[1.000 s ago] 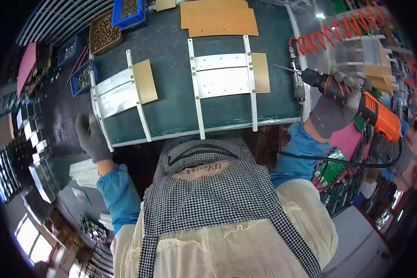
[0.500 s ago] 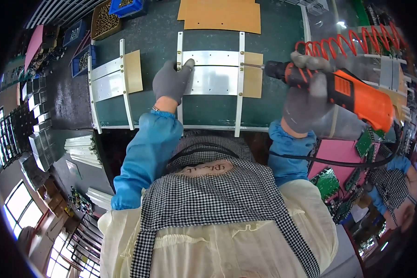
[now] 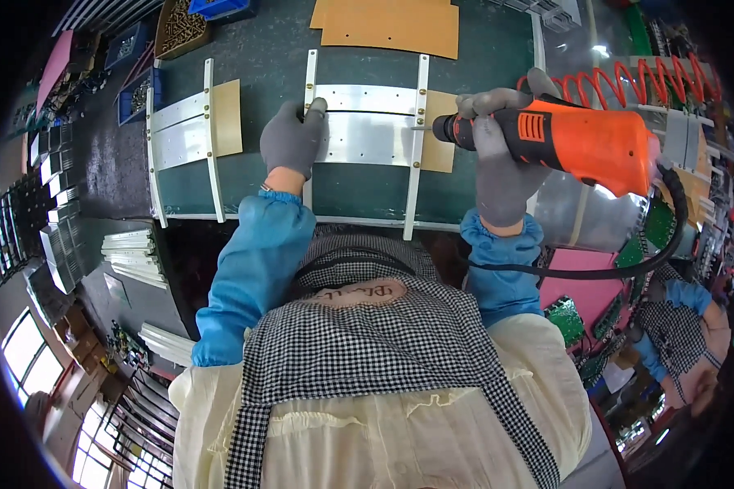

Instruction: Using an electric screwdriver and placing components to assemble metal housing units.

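My left hand (image 3: 292, 140), in a grey glove, is closed over the left white metal rail (image 3: 311, 72) of a frame, thumb side uppermost. Two silver metal plates (image 3: 365, 137) span this rail and the right rail (image 3: 412, 191), where brass-coloured screws show. My right hand (image 3: 501, 151), also gloved, is wrapped round an orange and black power screwdriver (image 3: 583, 140). Its thin bit points left across the right rail, close to the screws; whether it touches one I cannot tell. A tan board (image 3: 439, 143) lies beneath the frame's right side.
A similar frame (image 3: 181, 145) lies at the left on another tan board. Bins of screws (image 3: 183, 28) stand at the far left, tan boards (image 3: 390, 31) at the back. A coiled red hose (image 3: 620, 80) and a black cable (image 3: 579, 271) run at the right. Another person (image 3: 681, 338) is at the lower right.
The screwdriver has moved left and levelled out, so its bit now crosses the right rail lower down. My left hand stays on the left rail. The whole view has shifted slightly.
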`<state>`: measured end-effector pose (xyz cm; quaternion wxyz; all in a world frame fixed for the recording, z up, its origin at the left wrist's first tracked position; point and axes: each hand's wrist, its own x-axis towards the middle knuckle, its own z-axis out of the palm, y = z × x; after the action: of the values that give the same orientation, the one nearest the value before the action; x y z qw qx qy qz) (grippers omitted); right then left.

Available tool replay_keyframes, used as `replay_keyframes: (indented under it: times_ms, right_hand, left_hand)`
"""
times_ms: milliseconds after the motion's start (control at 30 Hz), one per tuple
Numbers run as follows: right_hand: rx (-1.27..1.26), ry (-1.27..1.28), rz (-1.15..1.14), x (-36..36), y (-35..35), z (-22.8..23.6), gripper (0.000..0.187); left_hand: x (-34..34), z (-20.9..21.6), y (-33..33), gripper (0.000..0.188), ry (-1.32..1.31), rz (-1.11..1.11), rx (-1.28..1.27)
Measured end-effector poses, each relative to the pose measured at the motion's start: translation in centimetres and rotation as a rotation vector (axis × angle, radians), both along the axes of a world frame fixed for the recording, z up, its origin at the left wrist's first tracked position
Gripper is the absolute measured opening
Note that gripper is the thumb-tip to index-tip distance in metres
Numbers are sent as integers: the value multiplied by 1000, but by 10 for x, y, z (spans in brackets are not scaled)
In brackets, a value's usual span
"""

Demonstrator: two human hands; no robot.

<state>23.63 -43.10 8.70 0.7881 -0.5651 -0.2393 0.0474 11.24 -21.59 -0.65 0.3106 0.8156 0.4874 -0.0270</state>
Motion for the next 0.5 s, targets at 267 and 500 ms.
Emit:
replay_keyframes:
  times_ms: [267,500]
  right_hand:
    - [-15,-76,-97,-2,7,1,64]
    - [-15,-2,-135,-1,6,6,68]
  left_hand:
    - [1,2,0,48,0,-6,26]
    - [2,4,0,46,-10,-4,42]
